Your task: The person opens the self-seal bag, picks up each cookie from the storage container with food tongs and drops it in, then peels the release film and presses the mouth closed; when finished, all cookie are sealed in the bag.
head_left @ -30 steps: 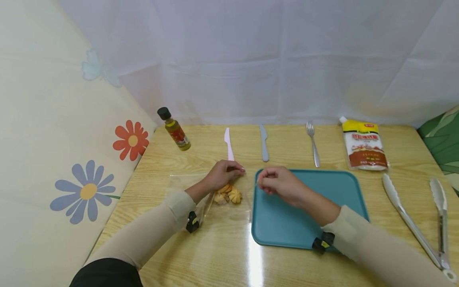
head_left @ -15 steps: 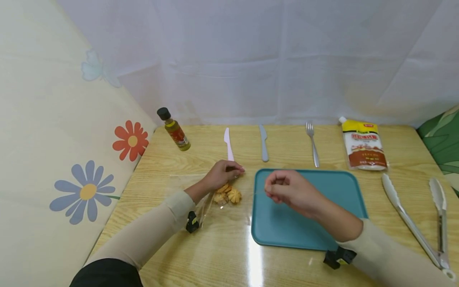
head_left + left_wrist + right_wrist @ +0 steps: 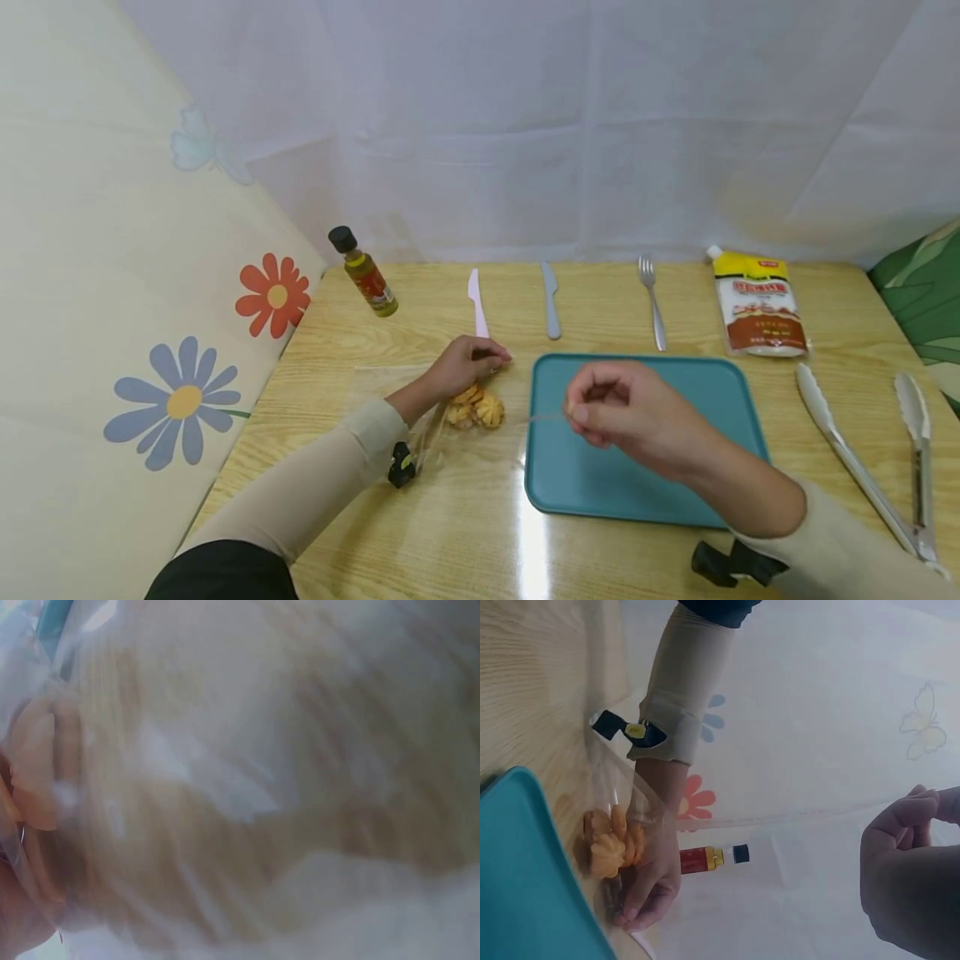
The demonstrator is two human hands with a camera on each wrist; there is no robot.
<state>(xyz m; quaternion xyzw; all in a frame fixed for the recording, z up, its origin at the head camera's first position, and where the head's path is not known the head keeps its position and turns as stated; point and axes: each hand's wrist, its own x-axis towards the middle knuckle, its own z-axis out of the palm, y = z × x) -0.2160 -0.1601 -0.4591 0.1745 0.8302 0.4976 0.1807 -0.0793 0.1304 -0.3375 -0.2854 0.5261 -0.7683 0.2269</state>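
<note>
Several golden flower-shaped cookies (image 3: 489,412) lie in a clear plastic bag (image 3: 378,379) on the wooden table. My left hand (image 3: 461,367) lies over the bag beside the cookies, thumb and fingers pinching its far edge. Raised above the teal tray (image 3: 600,483), my right hand (image 3: 637,412) pinches another edge of the bag. In the right wrist view, the stretched plastic edge (image 3: 780,821) runs from near the cookies (image 3: 607,855) up to my right fingers. Blurred clear film fills most of the left wrist view.
Behind the hands lie a pink knife (image 3: 477,304), a grey knife (image 3: 552,302) and a fork (image 3: 654,304). An oil bottle (image 3: 371,283) stands back left. A yellow-and-white pouch (image 3: 759,304) and metal tongs (image 3: 858,467) are at the right.
My right hand has moved right and nearer to me over the tray, drawing the bag's edge along with it. The left hand and the cookies have stayed nearly still.
</note>
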